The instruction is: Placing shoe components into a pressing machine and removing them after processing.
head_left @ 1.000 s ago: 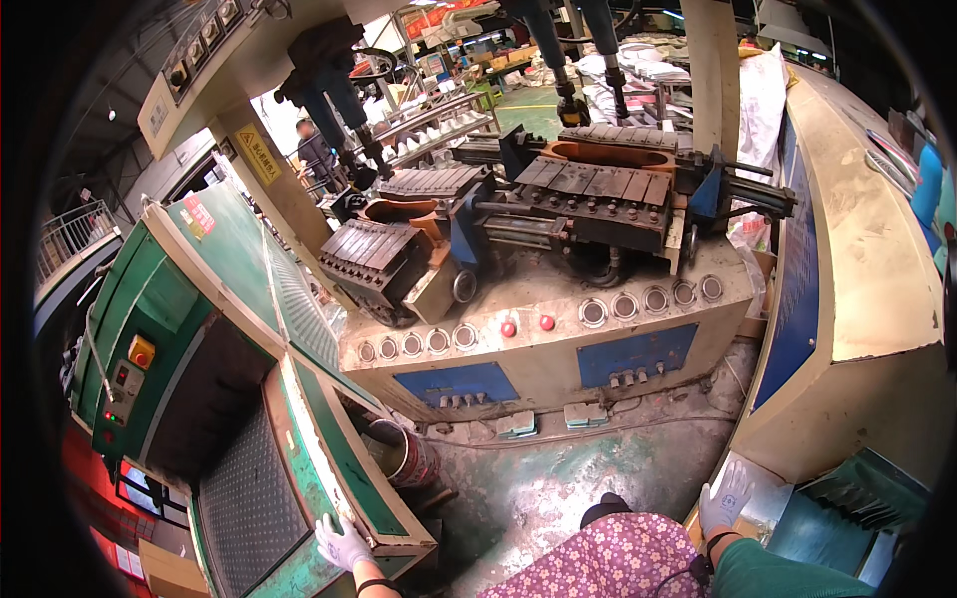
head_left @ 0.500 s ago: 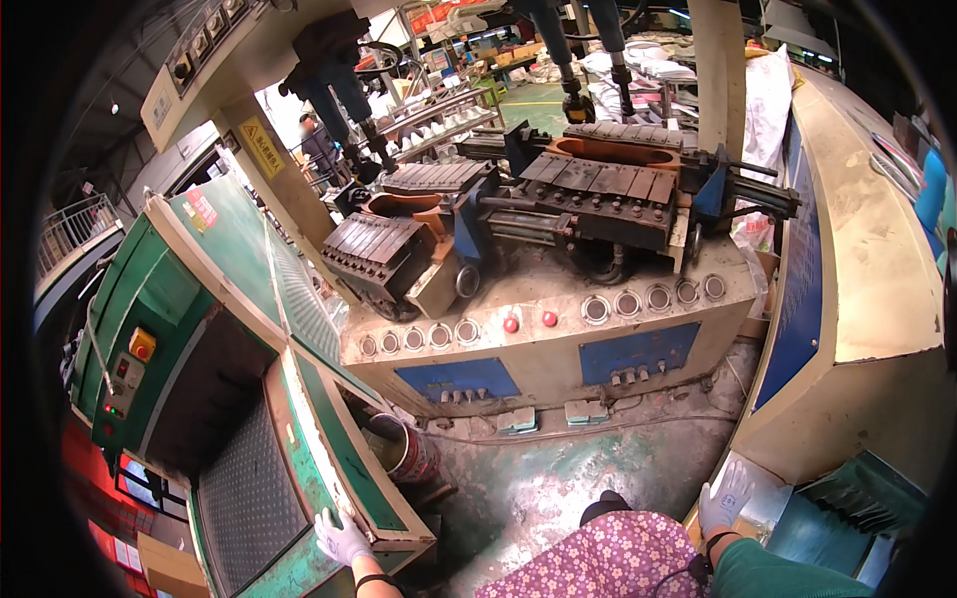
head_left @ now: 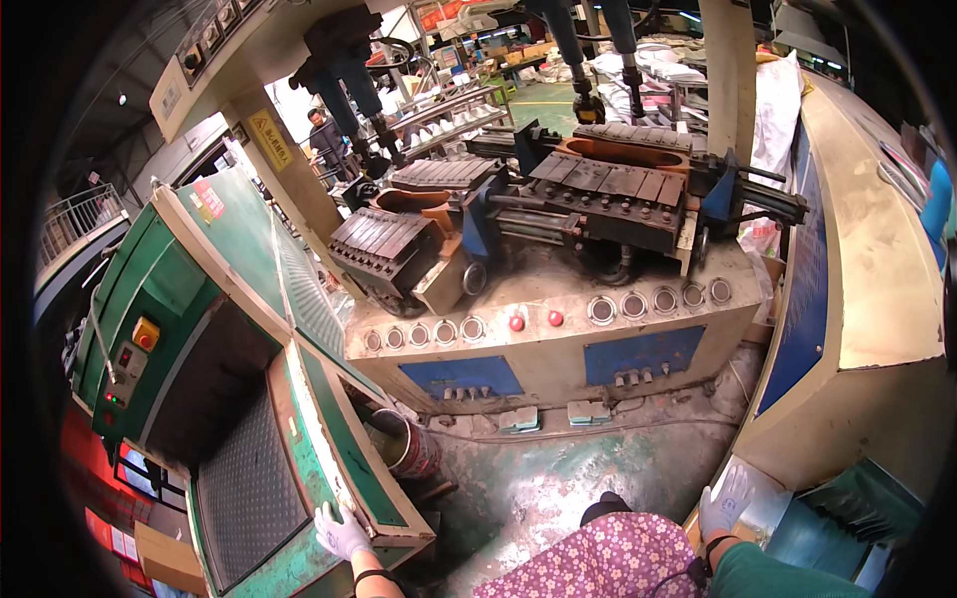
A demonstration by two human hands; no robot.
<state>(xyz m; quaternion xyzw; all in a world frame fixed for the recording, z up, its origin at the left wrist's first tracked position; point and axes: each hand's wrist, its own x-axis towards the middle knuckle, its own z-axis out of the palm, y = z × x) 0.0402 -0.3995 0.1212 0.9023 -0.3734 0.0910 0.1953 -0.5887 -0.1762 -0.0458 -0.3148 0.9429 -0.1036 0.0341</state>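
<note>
My left hand (head_left: 341, 533), in a white glove, rests on the frame edge of the green machine (head_left: 361, 476). Its fingers are apart and hold nothing. Beside the opening under that hand lies a dark conveyor bed (head_left: 249, 498) with a dotted surface. On the right side my right hand (head_left: 728, 501), gloved in white too, lies flat with outstretched fingers on the edge of a pale metal surface (head_left: 766, 498). This surface adjoins the cream and blue machine (head_left: 857, 379). Both hands are far apart, at either side of the flowered apron (head_left: 598, 558).
Ahead stands a cream press (head_left: 553, 349) with gauges, two red buttons and clamp moulds (head_left: 603, 189). A bucket (head_left: 411, 450) sits by the green machine. Pale blue pedals (head_left: 518, 420) lie on the floor. A person (head_left: 327, 142) stands behind, left of the racks.
The view has shifted slightly, so the press sits a little lower and further right. Both hands keep their places. The person in the background shows more plainly.
</note>
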